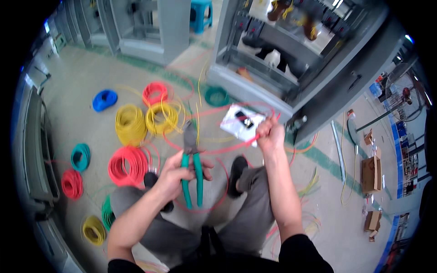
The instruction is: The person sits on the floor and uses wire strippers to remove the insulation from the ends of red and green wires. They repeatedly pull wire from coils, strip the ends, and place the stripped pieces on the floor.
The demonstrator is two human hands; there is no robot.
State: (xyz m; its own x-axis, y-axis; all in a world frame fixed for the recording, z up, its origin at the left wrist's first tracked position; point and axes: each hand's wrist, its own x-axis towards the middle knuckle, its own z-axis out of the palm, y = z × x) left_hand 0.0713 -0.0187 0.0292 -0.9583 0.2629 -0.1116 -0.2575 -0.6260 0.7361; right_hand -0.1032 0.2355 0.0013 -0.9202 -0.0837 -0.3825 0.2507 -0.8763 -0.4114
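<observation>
Along the left of the floor (82, 86) lay coils of wire: a red coil (72, 184) and a teal coil (80, 157) close together near the edge, with a yellow coil (94, 230) and a green coil (107, 213) nearer the person's knee. Farther out sat a blue coil (104, 100), then 2 yellow coils (130, 123) side by side, a large red coil (128, 166) in front of them and a smaller red one (155, 93) behind. The person's left hand (175, 175) had its grip wrapped around the teal handles of the cable cutters (191, 164), which stood upright with the grey jaws pointing away from the body; the handles stood a little apart, and I could not tell whether the jaws had closed on anything. A red wire (218, 150) ran from just beside the jaws across to the right hand (270, 135), whose grip was a closed fist around it, held higher and farther out. Just behind that fist lay a white packet (241, 123) on the floor, and a teal coil (216, 96) beyond it. Farther right stood an open grey cabinet (314, 91), and cardboard boxes (372, 174) lay near the far right edge.
</observation>
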